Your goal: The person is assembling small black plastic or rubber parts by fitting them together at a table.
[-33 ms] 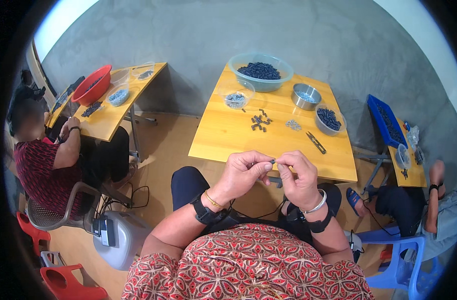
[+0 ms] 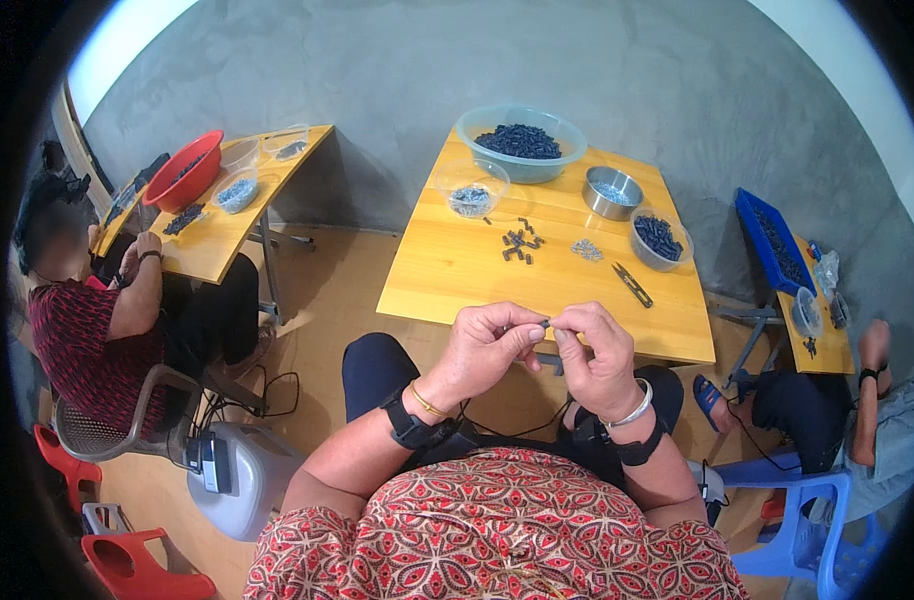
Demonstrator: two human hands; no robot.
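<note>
Just over the near edge of the table, my left hand (image 2: 494,345) pinches a small dark part (image 2: 545,323) between thumb and forefinger. Fingertips of my right hand (image 2: 595,358) press together right beside that part; whatever they hold is too small to make out. Beyond my hands, a loose group of small black parts (image 2: 518,243) lies on the wooden table (image 2: 427,270). To their right are a little pile of small silvery pieces (image 2: 586,250) and a pair of black thread snips (image 2: 633,285), which neither hand touches.
A large pale-blue basin (image 2: 467,140) of black parts stands at the back. Around it are a clear tub (image 2: 470,205), a steel bowl (image 2: 613,205) and another tub of black parts (image 2: 659,243). Co-workers sit at side tables, one left (image 2: 97,330), one right (image 2: 887,420).
</note>
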